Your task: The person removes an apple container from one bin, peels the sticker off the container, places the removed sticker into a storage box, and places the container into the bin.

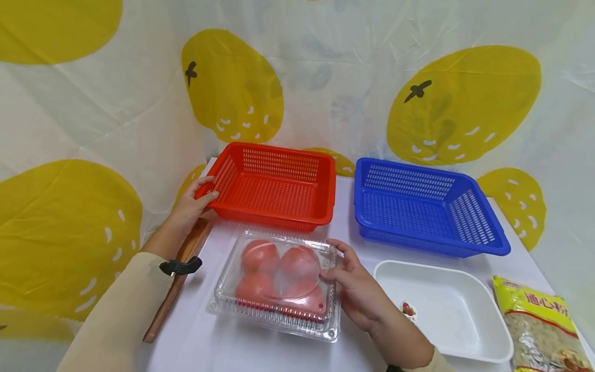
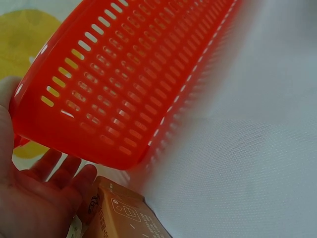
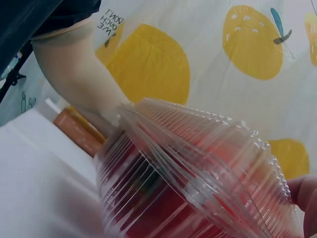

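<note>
A clear plastic clamshell box (image 1: 279,287) with several red tomatoes inside lies on the white table. My right hand (image 1: 346,279) grips its right edge, fingers curled over the lid; the ribbed clear box (image 3: 198,183) fills the right wrist view. My left hand (image 1: 197,199) holds the left rim of the red slotted basket (image 1: 279,186), thumb over the rim. In the left wrist view the red basket's wall (image 2: 124,84) is close above the fingers (image 2: 59,171).
A blue slotted basket (image 1: 423,209) stands right of the red one. A white tray (image 1: 446,310) lies at front right, with a yellow pasta bag (image 1: 539,325) beside it. A long brown box (image 1: 178,274) runs along the table's left edge. A yellow-patterned cloth hangs behind.
</note>
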A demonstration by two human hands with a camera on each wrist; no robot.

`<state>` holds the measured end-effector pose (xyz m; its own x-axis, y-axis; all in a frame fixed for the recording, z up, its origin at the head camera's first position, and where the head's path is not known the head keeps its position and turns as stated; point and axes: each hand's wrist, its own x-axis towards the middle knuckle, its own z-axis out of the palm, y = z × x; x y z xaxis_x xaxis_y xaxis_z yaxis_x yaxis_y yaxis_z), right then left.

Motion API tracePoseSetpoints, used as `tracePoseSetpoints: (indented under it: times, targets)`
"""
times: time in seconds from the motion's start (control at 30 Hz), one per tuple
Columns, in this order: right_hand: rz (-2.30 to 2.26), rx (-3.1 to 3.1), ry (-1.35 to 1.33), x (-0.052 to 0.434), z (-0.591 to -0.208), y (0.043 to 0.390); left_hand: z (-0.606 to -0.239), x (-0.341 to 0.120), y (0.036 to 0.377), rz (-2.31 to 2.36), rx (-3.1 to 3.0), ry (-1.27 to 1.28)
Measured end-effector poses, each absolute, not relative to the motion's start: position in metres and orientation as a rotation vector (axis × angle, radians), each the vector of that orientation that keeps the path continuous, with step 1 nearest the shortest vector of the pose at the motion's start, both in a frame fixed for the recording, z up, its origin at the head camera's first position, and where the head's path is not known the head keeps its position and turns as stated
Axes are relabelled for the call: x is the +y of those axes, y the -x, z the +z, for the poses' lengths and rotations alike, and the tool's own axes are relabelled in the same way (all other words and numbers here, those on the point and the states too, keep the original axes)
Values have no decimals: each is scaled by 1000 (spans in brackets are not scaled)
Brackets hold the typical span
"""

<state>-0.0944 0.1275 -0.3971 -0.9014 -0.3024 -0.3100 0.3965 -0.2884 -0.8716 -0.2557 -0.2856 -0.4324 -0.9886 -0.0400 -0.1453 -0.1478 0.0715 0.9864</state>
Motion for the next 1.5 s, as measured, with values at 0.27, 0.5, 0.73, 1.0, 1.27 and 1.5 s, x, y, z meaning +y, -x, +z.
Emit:
tracePoseSetpoints:
  times: [0.27, 0.5, 0.73, 1.0, 1.27, 1.5]
  targets:
    - [-2185, 1607, -64, 151, -357, 113, -433, -285, 255, 2087, 2240, 160]
    - [-2155, 1642, 10, 165, -319, 133, -432, -283, 255, 2058, 2272, 177]
    - [-2149, 1665, 5, 167, -287, 162, -430, -286, 254, 2047, 2271, 209]
    - [-2212, 1617, -51, 159, -263, 209, -430, -284, 254, 2030, 2246, 261]
    - [-2237, 1639, -65, 143, -270, 267, -428, -283, 257, 2024, 2239, 297]
    - [-2240, 1619, -128, 120, -310, 315, -431, -283, 254, 2016, 2241, 317]
